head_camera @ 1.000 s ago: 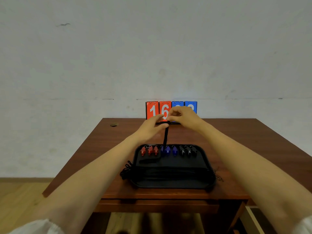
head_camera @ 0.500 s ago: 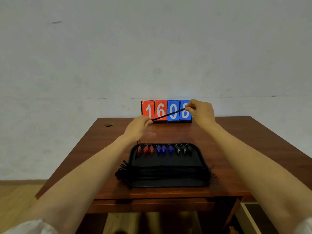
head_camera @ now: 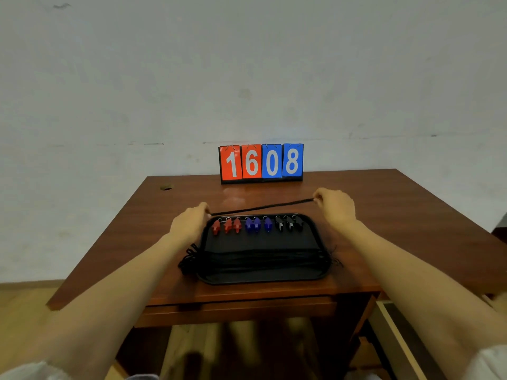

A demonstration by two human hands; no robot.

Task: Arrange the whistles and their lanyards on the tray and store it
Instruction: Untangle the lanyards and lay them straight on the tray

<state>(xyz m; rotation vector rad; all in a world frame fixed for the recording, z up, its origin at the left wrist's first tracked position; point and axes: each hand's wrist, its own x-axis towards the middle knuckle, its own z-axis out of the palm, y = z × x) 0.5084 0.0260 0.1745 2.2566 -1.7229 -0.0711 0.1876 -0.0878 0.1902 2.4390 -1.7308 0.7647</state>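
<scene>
We're seeing dim, flat light; glare is shining off the table; the tray is going murky; bottom edges are blurring, warping.

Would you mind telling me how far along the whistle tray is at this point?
Done: nine whistles lie in a row along the far edge of the tray, lanyards bundled across its near part. In hand: left hand and right hand stretch one lanyard taut. Left: laying it down, storing the tray.

Left hand and right hand lower, wider apart; lanyard taut beside the tray
</scene>
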